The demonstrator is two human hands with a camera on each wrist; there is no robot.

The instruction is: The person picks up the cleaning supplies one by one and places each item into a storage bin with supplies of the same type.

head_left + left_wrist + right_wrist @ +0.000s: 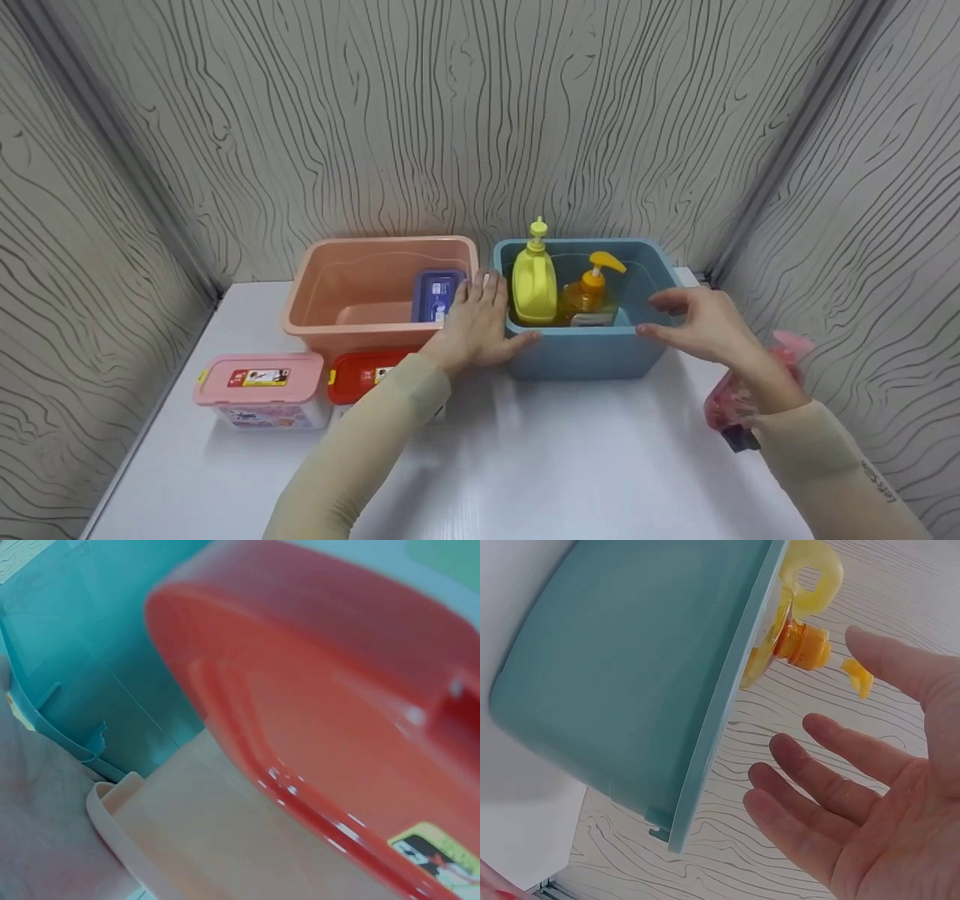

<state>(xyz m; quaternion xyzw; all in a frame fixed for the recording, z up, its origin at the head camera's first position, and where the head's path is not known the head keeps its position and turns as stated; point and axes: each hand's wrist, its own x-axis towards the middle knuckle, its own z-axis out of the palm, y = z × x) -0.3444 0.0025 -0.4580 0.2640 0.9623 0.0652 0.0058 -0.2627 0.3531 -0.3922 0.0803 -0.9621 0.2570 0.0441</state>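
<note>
My left hand (478, 322) lies with straight fingers over the neighbouring rims of the pink bin (309, 328) and the blue bin (577, 352). In the left wrist view only part of that palm (45, 817) shows, beside both rims. My right hand (705, 322) hovers by the blue bin's right front corner, fingers spread and nothing held. The right wrist view shows its fingers apart from the bin wall (630, 667). Inside the blue bin stand a yellow pump bottle (535, 289) and an amber pump bottle (583, 296) with an orange pump. A purple-lidded box (437, 295) sits in the pink bin.
A tub with a pink lid (259, 379) stands at the table's left. Beside it is a red-lidded tub (356, 375), partly behind my left forearm. A pink plastic bag (727, 405) lies at right, partly behind my right forearm. Wood-grain panels (465, 112) enclose the table.
</note>
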